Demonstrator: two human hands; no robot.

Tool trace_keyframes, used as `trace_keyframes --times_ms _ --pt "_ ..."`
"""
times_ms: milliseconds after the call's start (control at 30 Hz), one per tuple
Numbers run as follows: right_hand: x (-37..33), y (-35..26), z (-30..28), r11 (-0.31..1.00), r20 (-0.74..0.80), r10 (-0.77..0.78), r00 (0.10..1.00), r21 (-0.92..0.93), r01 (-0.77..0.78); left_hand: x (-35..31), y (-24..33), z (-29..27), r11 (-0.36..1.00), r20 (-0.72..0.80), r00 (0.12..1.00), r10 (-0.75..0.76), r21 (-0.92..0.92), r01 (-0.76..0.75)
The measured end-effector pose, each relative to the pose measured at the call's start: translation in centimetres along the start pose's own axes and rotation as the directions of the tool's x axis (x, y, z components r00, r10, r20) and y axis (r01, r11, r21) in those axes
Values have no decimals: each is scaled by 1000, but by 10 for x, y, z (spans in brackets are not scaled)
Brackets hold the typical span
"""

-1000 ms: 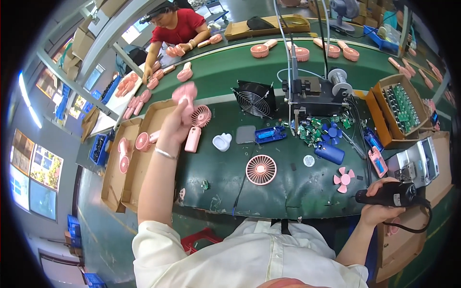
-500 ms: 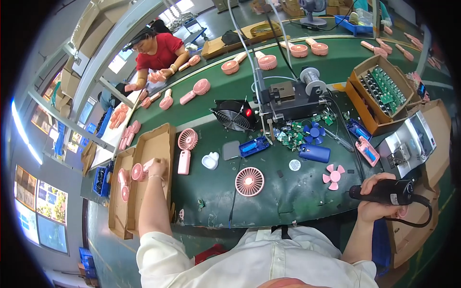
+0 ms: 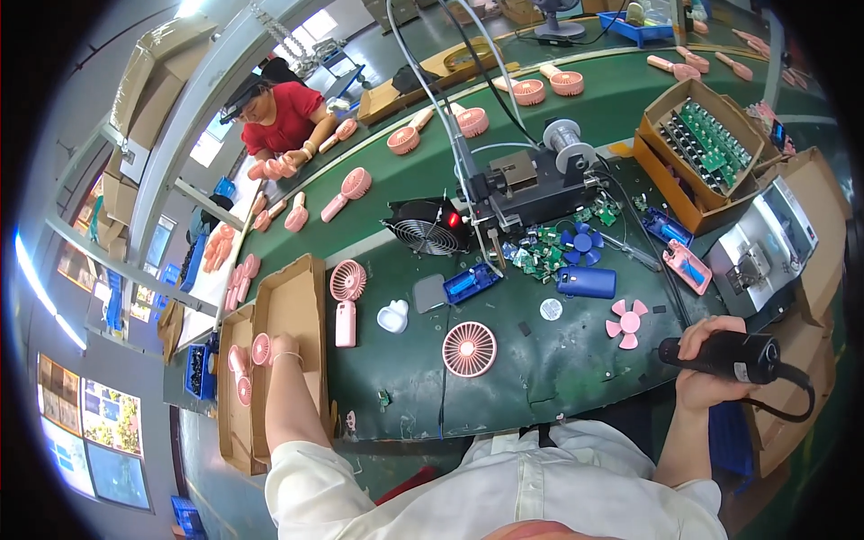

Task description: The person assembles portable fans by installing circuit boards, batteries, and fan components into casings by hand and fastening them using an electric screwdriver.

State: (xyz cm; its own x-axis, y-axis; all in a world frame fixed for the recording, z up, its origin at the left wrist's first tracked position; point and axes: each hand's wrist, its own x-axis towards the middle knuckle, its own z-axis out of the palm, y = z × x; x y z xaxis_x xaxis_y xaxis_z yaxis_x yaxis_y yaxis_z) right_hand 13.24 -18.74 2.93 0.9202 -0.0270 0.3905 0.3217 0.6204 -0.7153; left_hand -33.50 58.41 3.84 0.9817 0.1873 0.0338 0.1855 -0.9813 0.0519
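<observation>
My left hand [image 3: 284,347] reaches into a shallow cardboard tray [image 3: 301,292] at the left end of the bench. Its fingers are closed around the handle of a pink handheld fan [image 3: 261,349], whose round head pokes out to the left; the hand hides most of the handle. Other pink fans [image 3: 238,371] lie in the tray's left section. At the right edge of the bench, my right hand [image 3: 706,373] grips a black corded electric screwdriver [image 3: 733,357], held roughly level. A round pink fan grille [image 3: 469,349] lies on the bench between my hands.
A pink fan [image 3: 346,301], a white cup-like part [image 3: 392,317], a blue case [image 3: 586,283] and pink blades [image 3: 625,324] lie on the bench. Behind are a black cooling fan [image 3: 427,227], a solder-spool machine [image 3: 526,184] and a circuit-board box [image 3: 697,153]. A co-worker [image 3: 286,121] handles fans.
The whole view has shifted slightly. My left hand now covers the fan handle that showed before. The right hand keeps its hold on the screwdriver. The co-worker's hands have moved.
</observation>
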Motion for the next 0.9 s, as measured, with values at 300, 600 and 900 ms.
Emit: trace_keyframes --times_ms 300,600,900 --pt "-13 -6 23 970 93 107 990 -226 -84 76 208 26 -35 -127 461 -878 -944 -327" --pt "1 4 30 961 -39 124 992 -246 -130 181 529 -27 -494 39 987 -158 -868 -45" --pt "-4 -4 9 995 -113 104 988 3 -104 269 665 49 -469 145 968 203 -854 226"
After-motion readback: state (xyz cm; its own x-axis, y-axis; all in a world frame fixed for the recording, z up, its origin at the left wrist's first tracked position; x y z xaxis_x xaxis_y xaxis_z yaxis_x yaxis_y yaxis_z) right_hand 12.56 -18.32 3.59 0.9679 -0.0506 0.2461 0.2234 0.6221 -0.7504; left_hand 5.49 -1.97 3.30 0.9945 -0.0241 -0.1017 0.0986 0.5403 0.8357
